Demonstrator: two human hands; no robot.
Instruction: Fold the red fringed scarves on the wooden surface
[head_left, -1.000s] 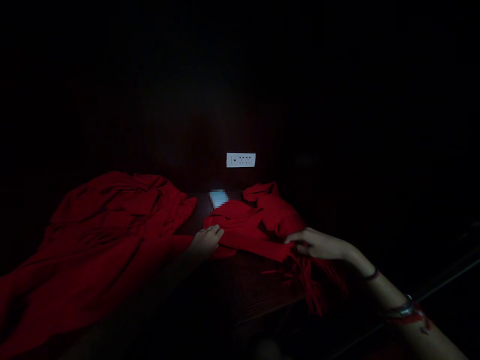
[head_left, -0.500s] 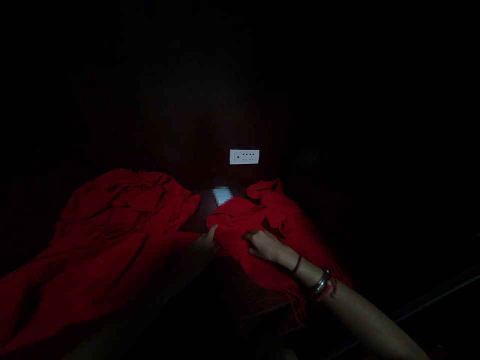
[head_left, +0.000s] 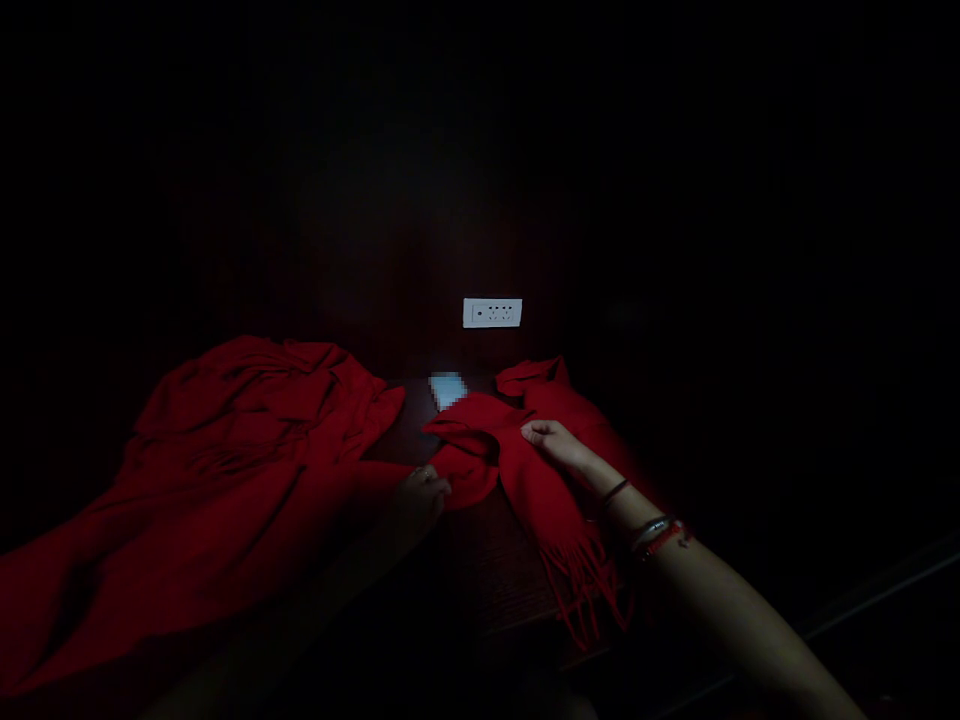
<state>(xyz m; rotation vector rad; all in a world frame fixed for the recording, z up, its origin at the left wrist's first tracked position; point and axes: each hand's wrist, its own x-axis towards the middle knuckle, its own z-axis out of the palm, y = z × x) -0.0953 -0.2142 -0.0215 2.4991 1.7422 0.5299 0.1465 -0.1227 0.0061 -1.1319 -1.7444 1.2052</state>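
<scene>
A red fringed scarf (head_left: 536, 490) lies in loose folds on a dark wooden table (head_left: 499, 570), its tasselled end hanging toward the near edge. My right hand (head_left: 555, 442) pinches the scarf's upper part between thumb and fingers. At the middle, my left hand (head_left: 426, 495) is closed on red cloth near the scarf's left fold. It is dim there, and its fingers show only in part. More red cloth (head_left: 247, 440) spreads in a big crumpled heap at the left and runs under my left forearm. Whether it joins the scarf, I cannot tell.
Just behind the scarf lies a small pale-blue item (head_left: 448, 390), blurred out. A white wall socket (head_left: 492, 313) sits on the dark wall at the back. Deep shadow covers the right side and the foreground.
My right hand has moved up and to the right, lifting the cloth with it, so the fringe hangs straighter. My left hand has shifted slightly down and its fingers have closed.
</scene>
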